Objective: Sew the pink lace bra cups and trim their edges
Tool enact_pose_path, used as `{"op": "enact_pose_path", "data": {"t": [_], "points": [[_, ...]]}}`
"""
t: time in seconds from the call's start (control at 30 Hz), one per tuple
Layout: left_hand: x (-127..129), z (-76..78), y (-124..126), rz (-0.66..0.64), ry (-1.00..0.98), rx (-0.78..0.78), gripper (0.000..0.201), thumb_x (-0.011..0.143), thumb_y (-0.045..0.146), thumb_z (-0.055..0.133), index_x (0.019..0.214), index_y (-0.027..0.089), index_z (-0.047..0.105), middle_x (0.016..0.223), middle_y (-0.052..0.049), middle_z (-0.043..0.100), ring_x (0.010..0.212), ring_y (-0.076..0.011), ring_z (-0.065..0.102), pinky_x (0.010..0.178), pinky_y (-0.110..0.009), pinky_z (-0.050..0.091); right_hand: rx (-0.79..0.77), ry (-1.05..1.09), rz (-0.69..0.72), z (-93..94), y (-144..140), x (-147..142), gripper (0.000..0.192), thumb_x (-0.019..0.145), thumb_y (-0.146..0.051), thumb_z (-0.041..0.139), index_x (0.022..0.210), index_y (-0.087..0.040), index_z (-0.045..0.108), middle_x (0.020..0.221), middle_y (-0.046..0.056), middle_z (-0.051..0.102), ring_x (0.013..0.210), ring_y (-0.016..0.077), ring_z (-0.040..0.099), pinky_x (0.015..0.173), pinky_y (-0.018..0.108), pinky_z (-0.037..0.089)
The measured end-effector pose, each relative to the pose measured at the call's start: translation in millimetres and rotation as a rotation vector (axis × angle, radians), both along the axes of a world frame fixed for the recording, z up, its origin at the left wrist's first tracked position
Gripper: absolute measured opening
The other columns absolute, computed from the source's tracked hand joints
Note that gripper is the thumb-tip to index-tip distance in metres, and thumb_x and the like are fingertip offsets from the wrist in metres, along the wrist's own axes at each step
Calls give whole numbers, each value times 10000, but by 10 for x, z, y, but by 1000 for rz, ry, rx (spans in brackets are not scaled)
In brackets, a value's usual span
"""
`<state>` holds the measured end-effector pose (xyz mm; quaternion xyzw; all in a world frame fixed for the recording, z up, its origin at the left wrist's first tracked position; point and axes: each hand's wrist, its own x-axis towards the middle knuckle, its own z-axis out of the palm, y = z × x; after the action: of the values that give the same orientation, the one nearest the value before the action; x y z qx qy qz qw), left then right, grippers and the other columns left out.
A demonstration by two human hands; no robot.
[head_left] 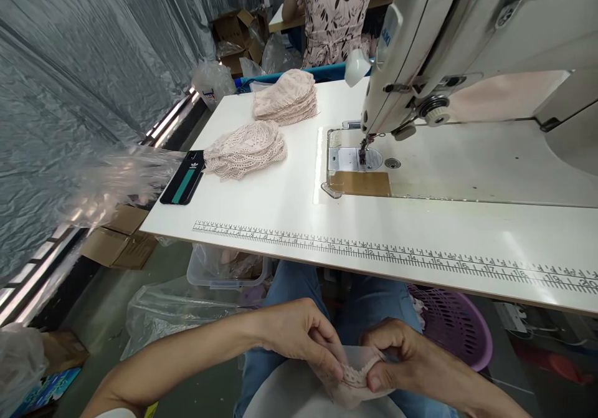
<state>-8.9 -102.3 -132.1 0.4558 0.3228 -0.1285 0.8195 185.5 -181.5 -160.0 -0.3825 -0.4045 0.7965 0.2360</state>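
Observation:
Low over my lap, my left hand (317, 343) and my right hand (391, 354) pinch a piece of sheer, pale pink lace fabric (355, 375) between them. Its scalloped lace edge runs from one hand to the other. The fingers of both hands are closed on the cloth. Just under the fabric is a pale rounded surface (289, 393), which I cannot identify. On the white table lie two stacks of similar lace pieces, a nearer stack (246, 150) and a farther stack (287, 97), both away from my hands.
A white sewing machine (420, 50) stands on the table (261, 203), which has a printed ruler along its front edge. A dark phone (184, 178) lies at the left corner. Below are a purple basket (460, 324) and a clear bin (228, 268). Another person (334, 13) is beyond.

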Motion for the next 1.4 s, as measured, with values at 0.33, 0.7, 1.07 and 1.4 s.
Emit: {"op": "enact_pose_path", "data": {"t": [0.33, 0.7, 1.07, 1.4], "points": [[-34, 52, 61, -42, 54, 165, 424, 552, 516, 752, 794, 169, 729, 633, 6, 658, 636, -120, 607, 658, -197, 479, -34, -22, -21, 9, 38, -7, 301, 583, -418, 769, 602, -149, 636, 518, -56, 446, 509, 67, 341, 485, 204, 261], [-153, -8, 54, -54, -26, 58, 398, 580, 447, 767, 867, 176, 718, 694, 21, 674, 695, -120, 634, 736, -202, 498, -42, -67, -62, -53, 19, 69, 293, 610, -406, 761, 600, -134, 655, 536, -34, 480, 522, 71, 383, 488, 204, 290], [-157, -48, 6, -34, -70, 75, 482, 544, 531, 749, 839, 151, 722, 747, -9, 679, 754, -144, 631, 763, -209, 493, -12, -125, -66, -167, -61, 152, 356, 591, -485, 755, 577, -144, 655, 550, -19, 499, 536, 91, 401, 490, 219, 284], [-236, -52, 54, -28, -45, 146, 445, 578, 529, 734, 846, 174, 730, 720, 4, 688, 733, -122, 628, 727, -172, 476, 14, -93, -45, -174, -29, 175, 319, 640, -458, 732, 591, -151, 659, 562, -17, 510, 551, 92, 414, 508, 212, 298]]}}
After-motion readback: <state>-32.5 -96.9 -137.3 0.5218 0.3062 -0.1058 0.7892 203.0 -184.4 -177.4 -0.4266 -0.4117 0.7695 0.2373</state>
